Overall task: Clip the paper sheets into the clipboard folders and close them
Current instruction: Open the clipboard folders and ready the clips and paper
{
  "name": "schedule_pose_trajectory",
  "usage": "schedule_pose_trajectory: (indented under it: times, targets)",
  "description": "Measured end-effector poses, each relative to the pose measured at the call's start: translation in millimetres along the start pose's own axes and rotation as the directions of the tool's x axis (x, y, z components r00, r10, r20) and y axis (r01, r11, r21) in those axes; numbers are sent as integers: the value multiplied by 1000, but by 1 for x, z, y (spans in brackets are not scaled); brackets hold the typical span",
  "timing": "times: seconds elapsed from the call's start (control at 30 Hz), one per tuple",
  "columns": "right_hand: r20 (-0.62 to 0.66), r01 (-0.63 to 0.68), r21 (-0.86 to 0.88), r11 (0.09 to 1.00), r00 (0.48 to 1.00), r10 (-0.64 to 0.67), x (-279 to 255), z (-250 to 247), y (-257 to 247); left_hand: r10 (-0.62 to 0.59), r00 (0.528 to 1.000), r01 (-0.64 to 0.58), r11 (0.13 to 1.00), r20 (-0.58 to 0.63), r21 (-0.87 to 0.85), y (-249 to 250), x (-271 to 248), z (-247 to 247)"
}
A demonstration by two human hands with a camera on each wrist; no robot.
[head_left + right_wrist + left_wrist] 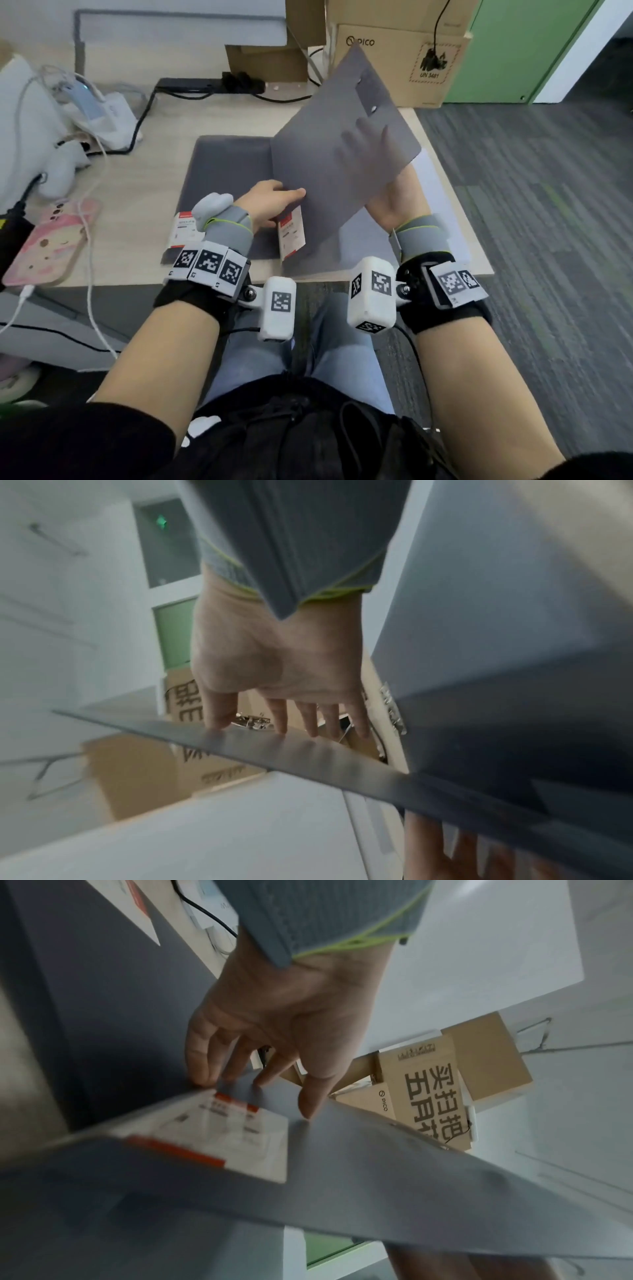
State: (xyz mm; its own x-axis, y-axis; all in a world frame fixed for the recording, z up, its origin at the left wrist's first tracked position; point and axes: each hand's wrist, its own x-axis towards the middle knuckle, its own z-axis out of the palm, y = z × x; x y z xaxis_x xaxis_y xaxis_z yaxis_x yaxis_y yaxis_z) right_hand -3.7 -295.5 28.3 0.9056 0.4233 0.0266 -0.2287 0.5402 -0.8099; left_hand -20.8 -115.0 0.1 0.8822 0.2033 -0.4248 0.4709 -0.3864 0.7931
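Note:
A grey clipboard folder stands half open over the table's right part, its cover [342,137] tilted up. My left hand [270,202] pinches the cover's left edge just above its red-and-white label [293,233], thumb on top. My right hand [400,198] lies under the cover with straight spread fingers that show through it and hold it up. The left wrist view shows the left hand [274,1031] at the cover [342,1177]. The right hand [281,664] goes behind the cover [308,753], near a metal clip [394,710]. White paper sheets [435,192] lie beneath. A second grey folder [222,178] lies shut to the left.
A pink phone [48,243] on a white cable lies at the table's left front. A black power strip [205,85] and cardboard boxes [404,61] stand at the back. White chargers and cables crowd the far left. The table's right edge [479,240] runs beside the carpet.

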Motion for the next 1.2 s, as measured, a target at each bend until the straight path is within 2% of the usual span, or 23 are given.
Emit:
schedule_pose_trajectory:
  times: [0.07, 0.13, 0.23, 0.3, 0.4, 0.53, 0.63, 0.73, 0.83, 0.93, 1.07, 1.2]
  targets:
    - [42, 5, -89, 996, 999, -1, 5, 21, -3, 35, 997, -32, 998, 64, -47, 2, -2, -9]
    - [28, 25, -202, 979, 999, -20, 9, 40, -7, 66, 985, -46, 991, 160, -125, 7, -11, -18]
    - [44, 19, -336, 942, 999, -4, 19, 74, -3, 176, 941, -70, 938, 290, -341, 14, -18, -37]
    - [61, 47, -412, 910, 998, -24, 25, 94, 4, 274, 901, -91, 877, 335, -472, 18, -22, -52]
    - [114, 67, -523, 850, 993, -8, 36, 117, 25, 419, 848, -162, 788, 325, -594, 16, -27, -82]
    - [154, 88, -601, 794, 988, 8, 49, 140, 54, 475, 870, -280, 695, 132, -663, -3, -29, -122]
    - [210, 138, -753, 644, 977, 36, 61, 157, 83, 424, 903, -363, 659, -74, -659, -34, -26, -157]
    - [173, 84, -812, 577, 980, 101, 75, 164, 107, 368, 904, -423, 704, -215, -571, -56, -27, -175]
    - [82, -15, -870, 493, 981, 176, 85, 164, 125, 283, 939, -343, 773, -193, -534, -77, -21, -181]
    - [-15, -139, -865, 482, 968, 252, 94, 159, 136, 146, 973, -218, 831, -178, -512, -97, -7, -181]
    - [-113, -250, -861, 444, 943, 312, 99, 148, 150, -111, 955, -39, 871, -274, -490, -125, 19, -181]
    - [-195, -335, -834, 439, 922, 333, 105, 136, 160, -132, 980, 48, 885, -149, -464, -145, 32, -178]
